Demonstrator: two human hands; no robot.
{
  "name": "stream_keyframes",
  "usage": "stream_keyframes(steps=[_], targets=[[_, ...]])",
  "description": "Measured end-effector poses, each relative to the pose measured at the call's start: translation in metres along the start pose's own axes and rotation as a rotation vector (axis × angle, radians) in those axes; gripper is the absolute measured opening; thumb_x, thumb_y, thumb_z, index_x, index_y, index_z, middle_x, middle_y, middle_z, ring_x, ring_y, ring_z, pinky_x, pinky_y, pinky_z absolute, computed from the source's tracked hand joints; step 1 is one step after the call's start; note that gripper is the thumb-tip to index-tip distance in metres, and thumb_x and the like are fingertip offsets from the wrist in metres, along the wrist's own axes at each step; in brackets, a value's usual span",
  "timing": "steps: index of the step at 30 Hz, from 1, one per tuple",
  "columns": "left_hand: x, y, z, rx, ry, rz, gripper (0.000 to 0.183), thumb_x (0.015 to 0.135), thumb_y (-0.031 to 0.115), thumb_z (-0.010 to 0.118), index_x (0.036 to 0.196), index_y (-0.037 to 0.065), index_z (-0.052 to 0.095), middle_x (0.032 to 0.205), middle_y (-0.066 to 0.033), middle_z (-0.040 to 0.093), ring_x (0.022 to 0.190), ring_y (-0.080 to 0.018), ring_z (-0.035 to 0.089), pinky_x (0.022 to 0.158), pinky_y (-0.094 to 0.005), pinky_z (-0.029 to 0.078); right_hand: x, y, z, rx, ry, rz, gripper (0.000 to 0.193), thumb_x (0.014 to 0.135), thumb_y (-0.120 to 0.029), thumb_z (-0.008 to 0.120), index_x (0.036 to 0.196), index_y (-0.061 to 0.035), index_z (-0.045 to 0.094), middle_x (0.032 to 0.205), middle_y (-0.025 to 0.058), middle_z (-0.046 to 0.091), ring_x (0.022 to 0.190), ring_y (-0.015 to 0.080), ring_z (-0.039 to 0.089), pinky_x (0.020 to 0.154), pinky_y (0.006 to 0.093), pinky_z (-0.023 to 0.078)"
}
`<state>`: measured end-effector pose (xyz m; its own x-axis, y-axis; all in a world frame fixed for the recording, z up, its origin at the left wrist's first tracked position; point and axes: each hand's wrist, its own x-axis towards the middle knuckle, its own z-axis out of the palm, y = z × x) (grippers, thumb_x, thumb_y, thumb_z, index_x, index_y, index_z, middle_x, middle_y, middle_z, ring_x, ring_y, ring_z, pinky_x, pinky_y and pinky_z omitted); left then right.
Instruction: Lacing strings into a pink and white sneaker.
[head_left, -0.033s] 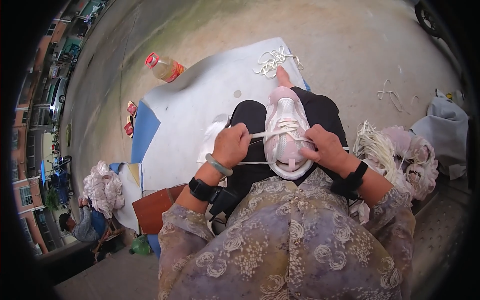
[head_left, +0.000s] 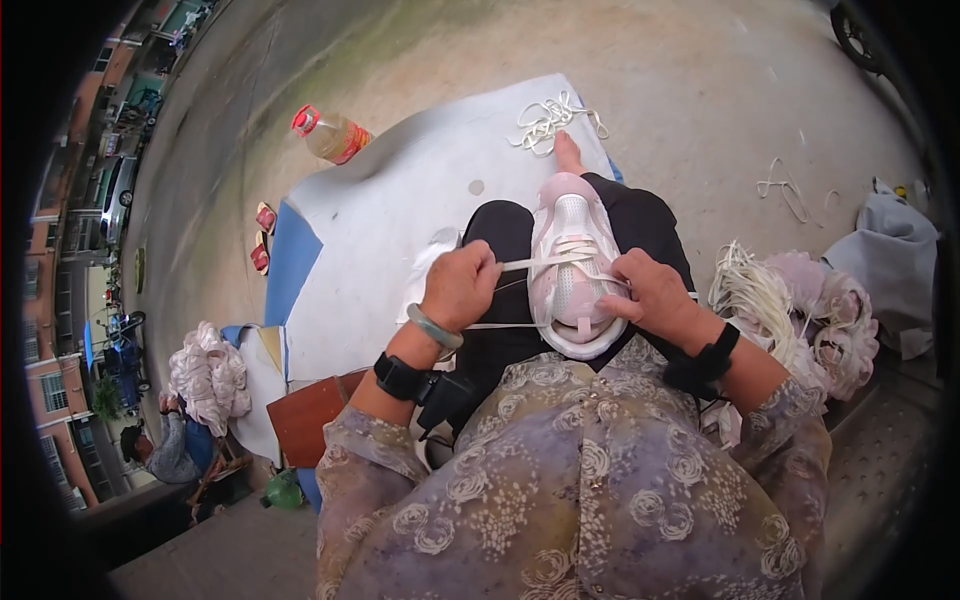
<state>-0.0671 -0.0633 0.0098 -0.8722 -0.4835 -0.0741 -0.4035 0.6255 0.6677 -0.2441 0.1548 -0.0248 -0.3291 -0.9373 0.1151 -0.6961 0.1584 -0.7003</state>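
Observation:
A pink and white sneaker (head_left: 572, 225) rests on my lap between my thighs, its toe pointing away from me. White shoelace (head_left: 530, 263) crosses its tongue, and one strand stretches tight to the left. My left hand (head_left: 461, 285) is closed, pinching that strand beside the shoe. At the shoe's right side, my right hand (head_left: 652, 293) has its thumb and forefinger bent in against the upper. Another lace strand runs between those fingers. A lower strand spans the dark trousers (head_left: 497, 225) left of the heel.
A pale sheet (head_left: 390, 200) lies ahead, with loose laces (head_left: 550, 122) near my bare foot and a bottle (head_left: 332, 136) at its edge. At right are a lace bundle (head_left: 752, 290) and pink shoes (head_left: 842, 330). Another person (head_left: 180, 455) sits far left near a pale pile (head_left: 208, 378).
My left hand has shifted very slightly left and away from me, drawing the lace strand with it. My right hand and the sneaker look almost unchanged.

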Motion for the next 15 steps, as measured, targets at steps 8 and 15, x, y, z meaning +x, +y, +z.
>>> stream_keyframes(steps=[8, 15], targets=[[0.019, -0.008, -0.021, -0.118, -0.131, -0.094, 0.016, 0.081, 0.01, 0.063, 0.068, 0.003, 0.055, 0.058, 0.0046, 0.048, 0.055, -0.004, 0.04, 0.049, -0.0217, 0.034, 0.003, 0.013, -0.025, -0.163, 0.009, -0.111, 0.003, 0.08, -0.011, 0.058, 0.082, -0.0087, 0.057, 0.066, 0.0095, 0.053, 0.062, 0.0307, 0.056, 0.054, 0.0388, 0.044], [-0.015, -0.028, -0.007, -0.529, -0.378, -0.328, 0.011, 0.08, 0.012, 0.066, 0.084, 0.003, 0.06, 0.062, 0.0081, 0.047, 0.056, -0.0036, 0.04, 0.051, -0.0202, 0.035, -0.014, 0.028, -0.024, -0.205, 0.04, -0.114, 0.004, 0.077, -0.009, 0.056, 0.079, -0.0106, 0.053, 0.065, 0.0088, 0.052, 0.059, 0.0298, 0.055, 0.049, 0.0385, 0.043]])
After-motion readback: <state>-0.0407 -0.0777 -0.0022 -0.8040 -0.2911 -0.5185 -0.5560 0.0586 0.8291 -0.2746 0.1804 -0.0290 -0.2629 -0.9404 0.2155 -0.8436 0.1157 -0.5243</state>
